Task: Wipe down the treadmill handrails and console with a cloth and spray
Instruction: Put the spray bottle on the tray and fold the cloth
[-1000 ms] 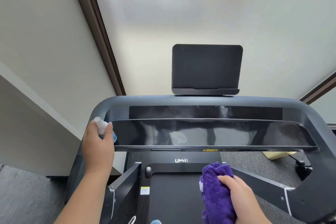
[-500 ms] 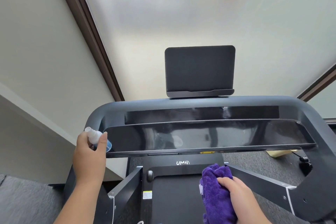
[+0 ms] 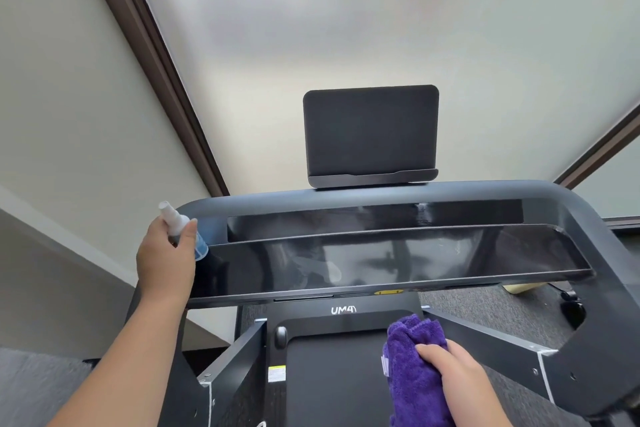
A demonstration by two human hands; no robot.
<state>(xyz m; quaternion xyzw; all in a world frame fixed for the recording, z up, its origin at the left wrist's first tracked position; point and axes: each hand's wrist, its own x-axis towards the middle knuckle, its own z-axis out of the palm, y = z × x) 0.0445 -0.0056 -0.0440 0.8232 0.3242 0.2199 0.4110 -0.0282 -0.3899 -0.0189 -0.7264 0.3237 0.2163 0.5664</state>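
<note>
1. Two hands are at work over the treadmill. The left hand curls its fingers round a small spray bottle at the left end of the console; the bottle is clear plastic with a white nozzle at the top and pale blue liquid showing below the fingers.
2. The right hand grips a bunched purple cloth, thick and fluffy like microfibre, held low over the dark running belt and well apart from the console.
3. The console is a long, glossy black panel with rounded ends; it mirrors the room in hazy shapes and carries faint streaks near its middle and right part.
4. A matt black handrail frame wraps round the console with a smooth, curved corner and runs down the right side.
5. A flat, dark rectangular tablet holder with rounded corners and a shallow lip stands upright on the top bar.
6. Angular black side struts with pale edges slope down beside the belt, under the console.
7. Pale frosted wall panels with dark brown trim stand behind, and grey carpet covers the floor; a black cable lies on it at the right.
</note>
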